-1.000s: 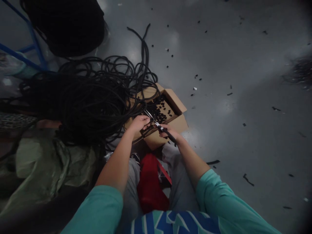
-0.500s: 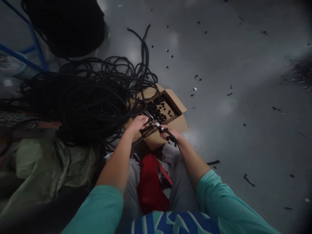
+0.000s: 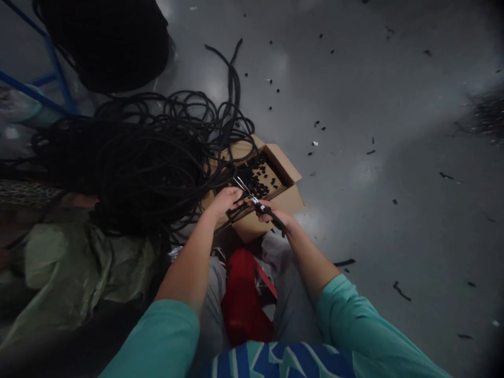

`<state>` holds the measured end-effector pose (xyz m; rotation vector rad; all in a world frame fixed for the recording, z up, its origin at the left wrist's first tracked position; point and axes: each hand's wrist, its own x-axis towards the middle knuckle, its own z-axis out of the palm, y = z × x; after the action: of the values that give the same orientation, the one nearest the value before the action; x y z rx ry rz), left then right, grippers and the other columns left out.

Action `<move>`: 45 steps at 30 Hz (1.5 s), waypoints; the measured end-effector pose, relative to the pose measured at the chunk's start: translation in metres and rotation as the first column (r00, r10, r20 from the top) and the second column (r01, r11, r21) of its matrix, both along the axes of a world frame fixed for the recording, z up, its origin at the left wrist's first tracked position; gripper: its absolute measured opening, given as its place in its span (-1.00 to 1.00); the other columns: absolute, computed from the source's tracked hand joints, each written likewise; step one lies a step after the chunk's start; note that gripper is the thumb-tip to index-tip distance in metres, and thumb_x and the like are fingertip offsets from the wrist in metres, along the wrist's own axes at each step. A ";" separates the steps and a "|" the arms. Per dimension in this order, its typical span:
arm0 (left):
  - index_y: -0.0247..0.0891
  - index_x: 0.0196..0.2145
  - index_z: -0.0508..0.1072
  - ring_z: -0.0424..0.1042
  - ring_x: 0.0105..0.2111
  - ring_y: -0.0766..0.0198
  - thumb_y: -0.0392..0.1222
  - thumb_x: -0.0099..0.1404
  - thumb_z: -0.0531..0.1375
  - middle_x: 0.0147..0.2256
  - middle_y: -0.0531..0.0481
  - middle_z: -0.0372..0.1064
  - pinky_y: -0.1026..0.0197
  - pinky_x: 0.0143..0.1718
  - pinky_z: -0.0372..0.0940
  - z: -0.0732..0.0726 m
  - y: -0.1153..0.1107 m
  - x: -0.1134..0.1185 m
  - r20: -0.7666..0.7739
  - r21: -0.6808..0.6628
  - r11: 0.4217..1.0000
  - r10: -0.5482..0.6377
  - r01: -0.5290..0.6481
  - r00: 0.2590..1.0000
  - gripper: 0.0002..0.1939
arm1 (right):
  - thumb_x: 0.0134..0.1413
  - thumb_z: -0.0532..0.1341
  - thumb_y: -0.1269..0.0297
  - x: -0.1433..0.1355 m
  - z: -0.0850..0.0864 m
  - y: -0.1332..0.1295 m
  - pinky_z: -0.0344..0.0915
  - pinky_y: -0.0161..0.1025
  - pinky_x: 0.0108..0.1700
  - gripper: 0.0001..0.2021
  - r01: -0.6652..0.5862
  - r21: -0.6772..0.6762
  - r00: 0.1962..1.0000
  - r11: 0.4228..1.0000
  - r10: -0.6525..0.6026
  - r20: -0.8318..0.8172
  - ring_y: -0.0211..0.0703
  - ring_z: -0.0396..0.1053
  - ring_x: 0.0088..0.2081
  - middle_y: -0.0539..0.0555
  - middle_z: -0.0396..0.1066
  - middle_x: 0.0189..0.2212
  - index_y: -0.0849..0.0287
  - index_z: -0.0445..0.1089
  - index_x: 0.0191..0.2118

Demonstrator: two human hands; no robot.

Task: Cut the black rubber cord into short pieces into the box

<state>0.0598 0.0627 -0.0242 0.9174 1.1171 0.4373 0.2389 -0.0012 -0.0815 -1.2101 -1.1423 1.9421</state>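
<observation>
My right hand (image 3: 268, 211) is closed around the dark handles of a pair of scissors (image 3: 255, 202). Their metal blades point up and left over an open cardboard box (image 3: 252, 227) and stand slightly apart. Just left of the blades, my left hand (image 3: 227, 200) pinches a black cord, mostly hidden by the fingers. Short black cut pieces (image 3: 260, 181) lie scattered in the box below both hands. A large tangle of black cord (image 3: 153, 152) heaps to the left, with some loops lying over the box's left side.
A big black coil (image 3: 106, 42) stands at the upper left beside a blue metal frame (image 3: 59, 73). Green sheeting (image 3: 66, 262) lies at the lower left, near another person's arm (image 3: 79, 200). Something red (image 3: 244, 299) is between my legs. Black scraps dot the grey floor (image 3: 354, 105).
The scissor blades have opened a little wider. Both hands have stayed almost in place, the left shifting slightly to the right.
</observation>
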 end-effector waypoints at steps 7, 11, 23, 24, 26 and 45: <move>-0.36 -0.58 0.30 0.10 -0.71 0.50 -0.27 0.15 0.11 -0.68 0.07 0.17 0.42 -0.73 -0.11 -0.010 0.001 -0.003 -0.002 0.046 0.999 0.007 -0.007 1.000 -0.82 | -0.39 0.22 0.36 -0.004 0.004 -0.003 0.01 -0.39 -0.60 -0.50 0.052 -0.076 0.999 0.996 -0.050 0.021 -0.40 0.08 -0.66 -0.15 0.15 -0.67 0.25 0.35 -0.13; -0.36 -0.53 0.33 0.10 -0.72 0.53 -0.26 0.13 0.14 -0.63 0.07 0.24 0.40 -0.68 -0.02 -0.013 0.001 -0.005 0.001 0.090 0.994 0.060 -0.060 0.998 -0.87 | -0.37 0.21 0.36 -0.002 0.001 -0.002 0.02 -0.38 -0.59 -0.50 0.141 -0.103 0.990 0.985 -0.137 0.047 -0.39 0.08 -0.64 -0.13 0.17 -0.64 0.23 0.34 -0.12; -0.34 -0.31 0.26 0.35 -0.59 0.40 -0.41 -0.02 0.21 -0.49 0.05 0.35 0.29 -0.51 0.25 -0.004 0.002 -0.004 0.072 -0.073 0.948 0.314 -0.309 0.947 -0.71 | -0.46 0.23 0.45 0.007 -0.003 0.001 0.16 -0.25 -0.20 -0.36 0.003 -0.021 1.000 1.000 -0.003 -0.022 -0.23 0.25 -0.34 -0.06 0.31 -0.44 0.19 0.29 -0.04; -0.34 -0.33 0.25 0.36 -0.59 0.39 -0.38 -0.02 0.23 -0.50 0.04 0.36 0.29 -0.52 0.25 -0.005 0.002 -0.004 0.052 -0.067 0.946 0.321 -0.317 0.946 -0.73 | -0.47 0.23 0.45 0.007 -0.003 0.001 0.16 -0.24 -0.20 -0.36 -0.011 -0.020 1.000 1.000 0.010 -0.018 -0.23 0.25 -0.34 -0.06 0.32 -0.43 0.19 0.29 -0.04; -0.35 -0.39 0.25 0.35 -0.60 0.40 -0.35 -0.01 0.24 -0.53 0.05 0.35 0.32 -0.54 0.23 -0.008 0.002 -0.004 0.025 -0.040 0.943 0.331 -0.330 0.943 -0.77 | -0.46 0.22 0.46 0.006 -0.004 0.001 0.16 -0.24 -0.19 -0.36 -0.026 -0.018 1.000 1.000 0.025 -0.006 -0.22 0.25 -0.33 -0.06 0.32 -0.42 0.17 0.29 -0.03; -0.34 -0.50 0.26 0.30 -0.63 0.45 -0.41 -0.02 0.22 -0.64 0.13 0.27 0.36 -0.57 0.17 -0.023 -0.006 0.009 -0.066 0.040 0.955 0.297 -0.295 0.953 -0.84 | -0.42 0.22 0.47 -0.002 -0.020 0.002 0.21 -0.26 -0.21 -0.39 0.020 -0.019 0.997 1.000 -0.018 0.070 -0.21 0.25 -0.29 -0.03 0.34 -0.33 0.07 0.31 -0.05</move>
<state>0.0688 0.0567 -0.0474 0.7979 1.3234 0.6729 0.2364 0.0005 -0.1014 -1.3031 -1.1452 1.9145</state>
